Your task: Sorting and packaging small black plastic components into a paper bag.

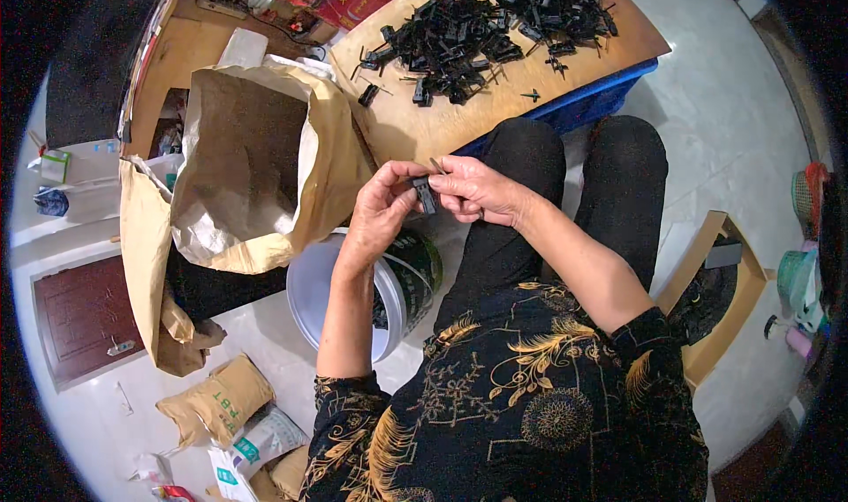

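Between my two hands, above my lap, is a small black plastic part (425, 196), blocky and with a slot in it. My left hand (380, 212) is closed, pinching this part between thumb and fingers. Beside it my right hand (481, 191) is closed too, its thumb and forefinger pinched on a thin dark stem (437, 165) whose tip sticks up. Whether the stem is joined to the part cannot be made out. A large heap of similar black plastic parts (481, 30) with thin stems lies beyond my hands on a wooden board (389, 131).
The board rests on a blue crate (574, 96). An open brown paper sack (327, 162) stands at the left, with a white bucket (305, 299) under my left forearm. To the right is a cardboard box (751, 286) holding black items. Filled bags (221, 396) lie on the floor, lower left.
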### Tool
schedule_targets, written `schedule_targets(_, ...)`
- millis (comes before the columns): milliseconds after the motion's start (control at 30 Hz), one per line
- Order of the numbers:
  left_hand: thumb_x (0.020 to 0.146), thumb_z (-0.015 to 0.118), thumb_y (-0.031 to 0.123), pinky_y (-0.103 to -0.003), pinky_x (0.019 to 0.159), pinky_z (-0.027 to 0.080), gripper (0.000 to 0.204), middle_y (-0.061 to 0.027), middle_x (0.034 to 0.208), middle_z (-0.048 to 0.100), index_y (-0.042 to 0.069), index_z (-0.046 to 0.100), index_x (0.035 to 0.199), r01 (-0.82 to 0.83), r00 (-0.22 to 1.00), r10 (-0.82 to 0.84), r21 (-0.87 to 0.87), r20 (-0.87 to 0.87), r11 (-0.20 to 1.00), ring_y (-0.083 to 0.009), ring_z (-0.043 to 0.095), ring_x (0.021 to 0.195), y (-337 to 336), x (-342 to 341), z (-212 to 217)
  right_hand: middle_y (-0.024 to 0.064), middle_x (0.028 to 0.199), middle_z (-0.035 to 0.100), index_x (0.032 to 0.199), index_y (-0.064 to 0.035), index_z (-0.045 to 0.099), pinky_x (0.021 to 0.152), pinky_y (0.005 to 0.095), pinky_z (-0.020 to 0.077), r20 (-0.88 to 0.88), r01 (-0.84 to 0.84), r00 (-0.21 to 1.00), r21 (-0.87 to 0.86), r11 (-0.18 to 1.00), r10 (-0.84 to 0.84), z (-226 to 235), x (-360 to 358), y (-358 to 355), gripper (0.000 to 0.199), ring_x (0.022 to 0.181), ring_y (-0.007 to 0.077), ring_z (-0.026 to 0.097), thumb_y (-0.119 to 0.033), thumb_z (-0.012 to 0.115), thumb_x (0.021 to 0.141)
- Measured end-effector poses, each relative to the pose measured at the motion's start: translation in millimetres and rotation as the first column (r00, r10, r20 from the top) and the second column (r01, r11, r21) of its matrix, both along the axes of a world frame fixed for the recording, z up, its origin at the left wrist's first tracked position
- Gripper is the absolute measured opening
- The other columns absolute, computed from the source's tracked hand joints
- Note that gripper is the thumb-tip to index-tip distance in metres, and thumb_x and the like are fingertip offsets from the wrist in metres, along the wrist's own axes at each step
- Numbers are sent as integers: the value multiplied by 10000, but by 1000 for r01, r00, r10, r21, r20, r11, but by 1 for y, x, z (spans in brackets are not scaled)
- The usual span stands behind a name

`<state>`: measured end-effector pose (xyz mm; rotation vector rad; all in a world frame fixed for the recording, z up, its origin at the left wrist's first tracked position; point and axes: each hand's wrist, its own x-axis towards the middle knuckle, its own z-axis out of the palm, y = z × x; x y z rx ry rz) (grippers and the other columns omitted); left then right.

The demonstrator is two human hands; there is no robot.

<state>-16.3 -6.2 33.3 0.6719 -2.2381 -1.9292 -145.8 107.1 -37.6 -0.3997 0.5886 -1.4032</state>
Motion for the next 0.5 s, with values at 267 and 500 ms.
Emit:
schedule_targets(267,794,436,-93,-197,660,436,347,-20,980,544,38,454,1114,-89,996,89,83,5,993,-71,527,787,4,-4,-3,-38,585,445,998,-75,480,348,156,237,32,-33,999,-5,999,33,-5,1,-4,189,395,11,319,-224,521,889)
schedule_targets(500,760,414,-110,-205,645,436,457,-65,1116,477,54,393,1186,-123,991,119,64,68,990,-82,525,795,1,0,-13,-49,555,428,1054,-75,501,338,172,257,-61,-21,998,13,1000,22,-3,2,-4,231,396,24,343,-226,526,881)
